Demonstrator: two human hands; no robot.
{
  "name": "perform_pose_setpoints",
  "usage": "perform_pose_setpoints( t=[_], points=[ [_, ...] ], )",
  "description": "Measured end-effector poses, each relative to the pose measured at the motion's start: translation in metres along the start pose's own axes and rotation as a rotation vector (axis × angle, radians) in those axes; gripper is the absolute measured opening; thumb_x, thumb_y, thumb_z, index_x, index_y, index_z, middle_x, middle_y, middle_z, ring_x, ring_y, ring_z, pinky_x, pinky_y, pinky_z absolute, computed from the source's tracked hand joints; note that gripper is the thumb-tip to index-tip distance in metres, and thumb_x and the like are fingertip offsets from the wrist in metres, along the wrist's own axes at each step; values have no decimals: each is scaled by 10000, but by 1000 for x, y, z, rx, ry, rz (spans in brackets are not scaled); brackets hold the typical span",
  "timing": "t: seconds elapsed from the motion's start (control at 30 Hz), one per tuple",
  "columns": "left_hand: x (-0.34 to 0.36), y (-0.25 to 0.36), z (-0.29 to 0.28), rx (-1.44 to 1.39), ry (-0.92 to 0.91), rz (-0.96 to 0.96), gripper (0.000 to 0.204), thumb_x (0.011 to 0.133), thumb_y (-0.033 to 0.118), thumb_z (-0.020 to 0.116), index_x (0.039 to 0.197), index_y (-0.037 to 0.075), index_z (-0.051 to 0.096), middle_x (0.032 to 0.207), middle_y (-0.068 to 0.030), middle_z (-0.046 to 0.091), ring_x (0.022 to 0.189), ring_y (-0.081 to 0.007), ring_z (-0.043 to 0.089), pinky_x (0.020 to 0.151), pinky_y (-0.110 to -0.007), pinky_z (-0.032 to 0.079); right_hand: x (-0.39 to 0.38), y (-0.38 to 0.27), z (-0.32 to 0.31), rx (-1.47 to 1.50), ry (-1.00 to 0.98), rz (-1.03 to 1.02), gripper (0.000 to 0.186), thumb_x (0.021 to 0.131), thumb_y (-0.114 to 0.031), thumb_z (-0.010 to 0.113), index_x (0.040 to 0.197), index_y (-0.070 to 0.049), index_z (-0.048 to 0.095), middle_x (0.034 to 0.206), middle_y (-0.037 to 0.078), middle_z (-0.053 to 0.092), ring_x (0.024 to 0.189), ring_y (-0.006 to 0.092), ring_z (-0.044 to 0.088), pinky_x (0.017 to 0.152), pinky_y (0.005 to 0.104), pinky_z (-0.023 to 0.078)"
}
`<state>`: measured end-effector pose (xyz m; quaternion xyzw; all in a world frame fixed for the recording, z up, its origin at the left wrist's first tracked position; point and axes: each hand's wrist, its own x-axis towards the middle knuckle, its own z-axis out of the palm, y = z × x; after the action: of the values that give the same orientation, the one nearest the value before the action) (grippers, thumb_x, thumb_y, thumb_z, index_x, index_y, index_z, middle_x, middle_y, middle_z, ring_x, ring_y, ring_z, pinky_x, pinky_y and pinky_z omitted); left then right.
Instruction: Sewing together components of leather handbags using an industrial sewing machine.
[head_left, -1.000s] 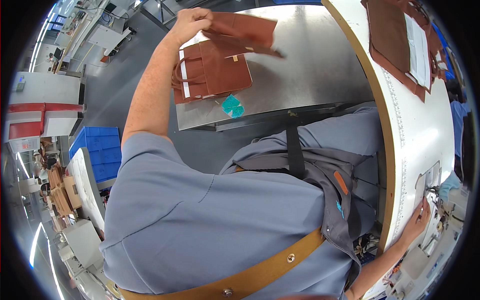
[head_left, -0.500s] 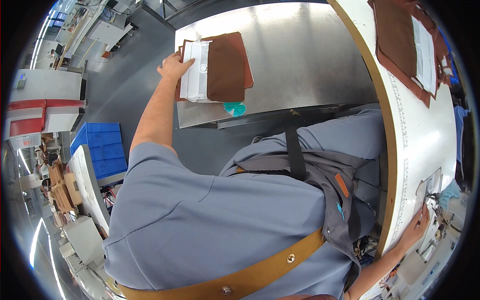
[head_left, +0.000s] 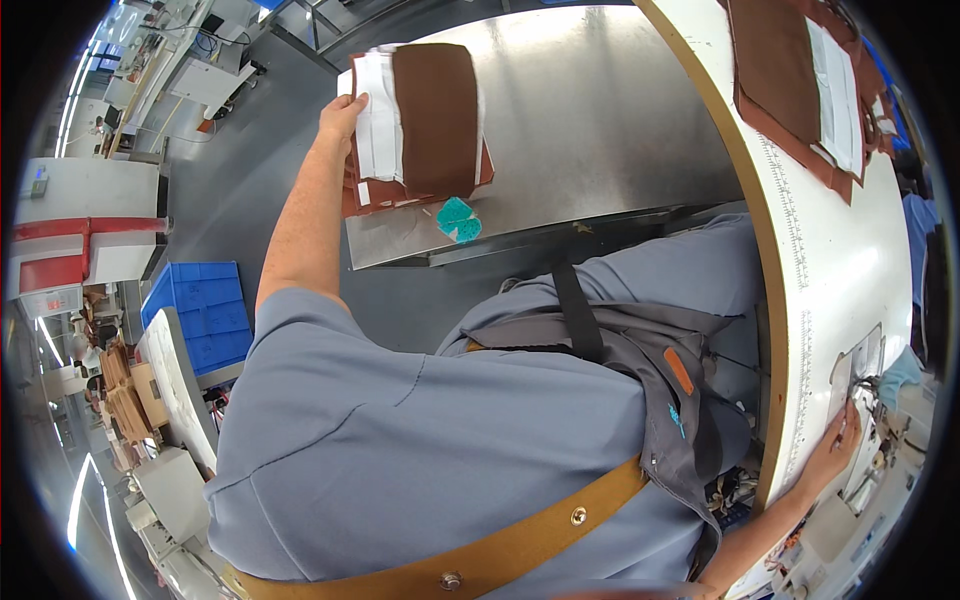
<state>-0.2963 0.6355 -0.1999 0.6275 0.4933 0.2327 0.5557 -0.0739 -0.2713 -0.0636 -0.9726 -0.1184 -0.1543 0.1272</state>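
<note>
At the far left, my left hand (head_left: 343, 117) pinches the left edge of a brown fabric panel (head_left: 438, 120) with a white strip (head_left: 380, 120) along it. My thumb lies over the strip, and the fingers are tucked underneath. Beneath that panel, a stack of reddish-brown pieces (head_left: 400, 203) rests on the metal table (head_left: 600, 120). At the lower right, my right hand (head_left: 835, 445) lies on the white worktop (head_left: 840, 260), its fingers stretched beside the metal plate (head_left: 858, 365) of what looks like a sewing machine.
A teal patterned scrap (head_left: 459, 220) lies at the metal table's near edge. More brown pieces with white strips (head_left: 800, 80) are piled on the worktop at upper right. A blue crate (head_left: 200, 315) stands at left, beside a white board (head_left: 178, 380).
My left hand and the brown panel have shifted away from me and slightly left, exposing more of the stack's near edge. The right hand stays beside the metal plate. The view has tilted a little.
</note>
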Motion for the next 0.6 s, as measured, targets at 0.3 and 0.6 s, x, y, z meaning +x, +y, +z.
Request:
perform_pose_setpoints(
  t=[0.3, 0.6],
  points=[
    [-21, 40, 45, -158, -342, -68, 298, 958, 198, 681, 1212, 47, 651, 1117, -66, 709, 1034, -179, 663, 920, -357, 525, 1, -4, 0, 22, -11, -6, 329, 1071, -230, 526, 1329, -73, 656, 1336, 123, 607, 1216, 249, 576, 949, 338, 477],
    [-3, 38, 28, 367, -547, -214, 469, 787, 334, 790, 1188, 99, 724, 1548, -91, 452, 1467, -252, 329, 1193, -404, 227, 1, 1, 0, 21, 3, -10, 337, 1070, -242, 528, 1331, -71, 656, 1338, 131, 607, 1228, 260, 573, 967, 345, 477]
  ],
)
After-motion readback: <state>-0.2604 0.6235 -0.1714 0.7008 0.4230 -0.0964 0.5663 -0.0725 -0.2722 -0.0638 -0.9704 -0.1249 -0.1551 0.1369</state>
